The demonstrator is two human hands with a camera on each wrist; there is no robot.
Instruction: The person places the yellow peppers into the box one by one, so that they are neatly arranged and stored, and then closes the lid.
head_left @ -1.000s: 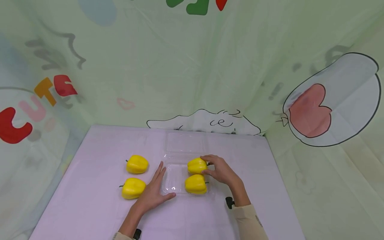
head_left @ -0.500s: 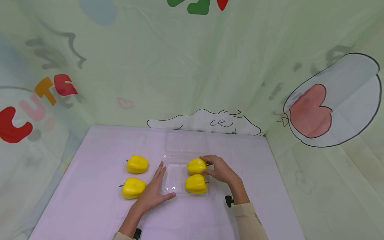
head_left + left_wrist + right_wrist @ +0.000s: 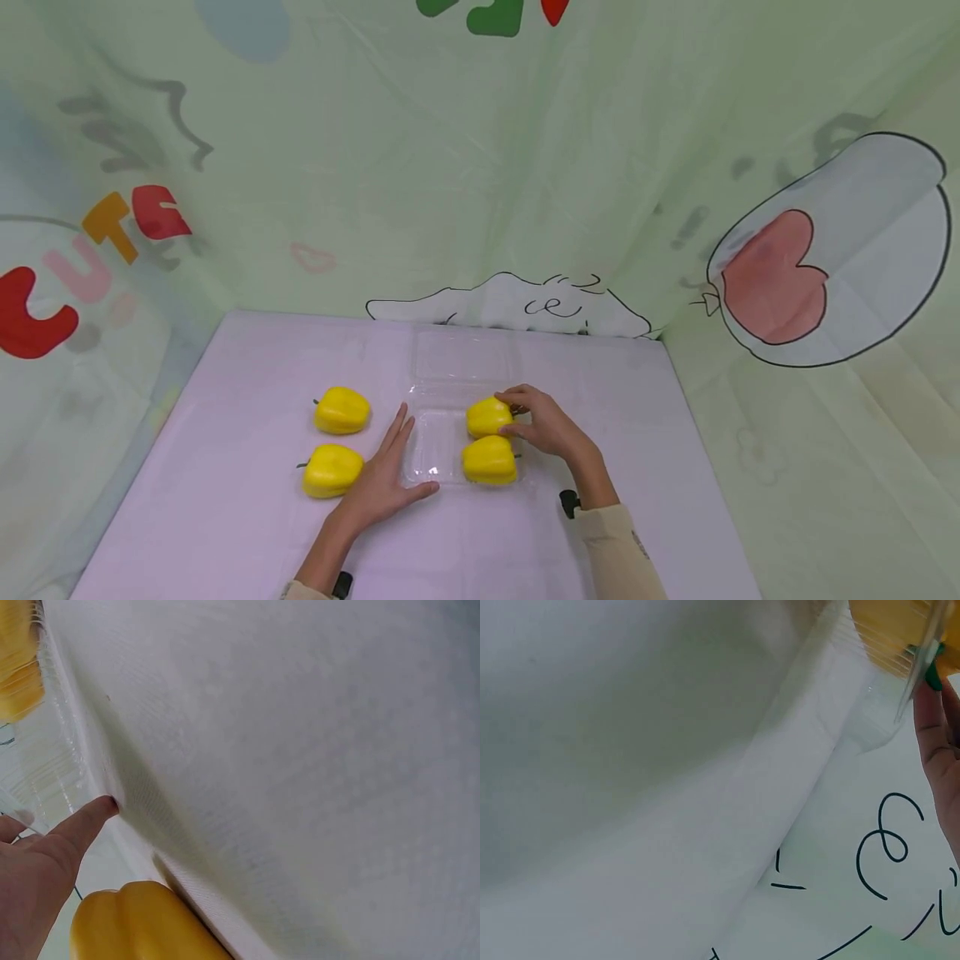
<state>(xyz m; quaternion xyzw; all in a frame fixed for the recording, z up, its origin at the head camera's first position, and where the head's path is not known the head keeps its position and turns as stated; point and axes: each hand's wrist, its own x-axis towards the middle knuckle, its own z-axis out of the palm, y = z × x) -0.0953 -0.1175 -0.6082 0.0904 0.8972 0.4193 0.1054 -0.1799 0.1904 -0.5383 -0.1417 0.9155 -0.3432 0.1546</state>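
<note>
A clear plastic clamshell box (image 3: 433,446) lies on the table in the head view, its lid (image 3: 461,358) folded back. In its right half sit two yellow bell peppers, one behind the other. My right hand (image 3: 547,425) grips the rear bell pepper (image 3: 486,417) from its stem side, thumb in front and fingers behind. The front bell pepper (image 3: 490,461) lies right against it, its stem pointing right. With fingers and thumb spread, my left hand (image 3: 381,490) rests at the box's left side. The left wrist view shows that hand (image 3: 56,855) near another yellow pepper (image 3: 146,926).
Left of the box, two more yellow bell peppers lie on the table (image 3: 247,500): a rear one (image 3: 342,411) and a front one (image 3: 332,472) right beside my left hand. A printed pale green curtain (image 3: 450,167) surrounds the table's back and sides.
My right hand has shifted slightly to the left, and the rear bell pepper in its grip has moved with it. The left hand and the other peppers stay in place.
</note>
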